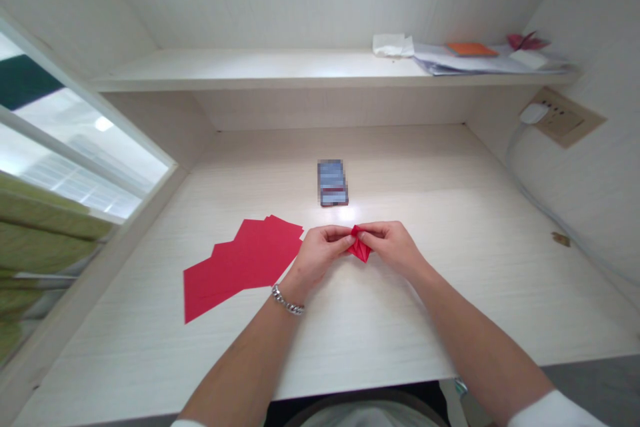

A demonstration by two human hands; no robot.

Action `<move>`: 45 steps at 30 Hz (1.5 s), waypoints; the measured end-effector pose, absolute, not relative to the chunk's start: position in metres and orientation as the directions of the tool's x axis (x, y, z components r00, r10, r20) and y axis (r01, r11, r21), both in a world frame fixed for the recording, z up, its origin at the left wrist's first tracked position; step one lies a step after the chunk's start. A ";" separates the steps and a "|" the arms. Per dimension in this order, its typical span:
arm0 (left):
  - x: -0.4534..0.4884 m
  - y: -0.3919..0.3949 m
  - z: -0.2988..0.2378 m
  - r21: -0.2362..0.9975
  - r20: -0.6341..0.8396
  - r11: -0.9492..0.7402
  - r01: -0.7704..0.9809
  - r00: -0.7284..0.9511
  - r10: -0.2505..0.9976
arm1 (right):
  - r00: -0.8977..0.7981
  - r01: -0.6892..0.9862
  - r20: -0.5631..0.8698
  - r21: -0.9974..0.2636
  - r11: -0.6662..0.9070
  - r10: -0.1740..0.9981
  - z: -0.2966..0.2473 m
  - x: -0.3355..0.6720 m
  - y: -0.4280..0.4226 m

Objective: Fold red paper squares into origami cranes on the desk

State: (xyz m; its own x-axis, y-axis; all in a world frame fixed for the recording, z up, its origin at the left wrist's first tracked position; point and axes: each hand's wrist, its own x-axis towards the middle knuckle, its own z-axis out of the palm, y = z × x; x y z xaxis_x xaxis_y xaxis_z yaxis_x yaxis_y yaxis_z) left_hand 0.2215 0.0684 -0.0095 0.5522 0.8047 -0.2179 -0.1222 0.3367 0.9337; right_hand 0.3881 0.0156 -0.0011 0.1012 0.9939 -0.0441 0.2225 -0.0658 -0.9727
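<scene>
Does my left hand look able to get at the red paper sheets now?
Probably yes: the red paper sheets lie right beside your left hand, with nothing visible between. That hand is pinching the folded red paper, though, so it would likely need to let go first.

I see a pale desk (410, 173), a shelf (250, 68) across the far side, green cloth (40, 227) on the left, and a light wall (600, 33) with a socket (570, 123) on the right

pixelated slab (333, 182), possibly a phone, and folded red paper (361, 251) with sides partly hidden behind fingers (371, 240)
</scene>
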 end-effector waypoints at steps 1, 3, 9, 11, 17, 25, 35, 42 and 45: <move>0.222 0.069 -0.011 0.941 -0.212 0.319 -0.112 0.542 0.813 | 0.102 0.228 -0.042 -0.971 -0.064 0.994 -0.001 0.388 0.015; 0.222 0.069 -0.014 0.954 -0.195 0.285 -0.096 0.525 0.829 | 0.092 0.233 -0.051 -0.970 -0.072 0.994 -0.003 0.387 0.015; 0.222 0.069 -0.021 0.966 -0.148 0.234 -0.109 0.506 0.850 | 0.074 0.174 -0.102 -0.978 -0.114 0.992 -0.008 0.386 0.015; 0.222 0.070 -0.022 0.974 -0.141 0.210 -0.090 0.488 0.862 | 0.073 0.162 -0.117 -0.978 -0.128 0.990 -0.006 0.385 0.015; 0.222 0.071 -0.023 0.989 -0.123 0.148 -0.016 0.469 0.875 | 0.083 0.198 -0.118 -0.971 -0.132 0.990 -0.002 0.384 0.015; 0.221 0.071 -0.022 0.993 -0.110 0.116 0.017 0.486 0.867 | 0.109 0.330 -0.038 -0.941 -0.072 0.993 -0.003 0.386 0.013; 0.223 0.070 -0.022 0.991 -0.111 0.132 -0.013 0.469 0.876 | 0.131 0.413 0.013 -0.910 -0.043 0.991 -0.005 0.386 0.014; 0.222 0.068 -0.015 0.989 -0.012 -0.051 0.135 0.430 0.903 | 0.122 0.576 0.155 -0.816 0.057 0.980 -0.004 0.384 0.013; 0.223 0.066 -0.014 0.998 -0.044 0.019 0.059 0.451 0.891 | 0.154 0.515 0.119 -0.857 0.022 0.981 -0.005 0.386 0.014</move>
State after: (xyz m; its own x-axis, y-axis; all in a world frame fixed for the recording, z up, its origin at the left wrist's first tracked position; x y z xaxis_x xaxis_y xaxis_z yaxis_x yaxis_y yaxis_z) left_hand 0.2233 0.0664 -0.0137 0.4512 0.8914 -0.0437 0.0590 0.0190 0.9981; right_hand 0.3855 0.0142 -0.0051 0.1543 0.9809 0.1185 0.5152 0.0225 -0.8567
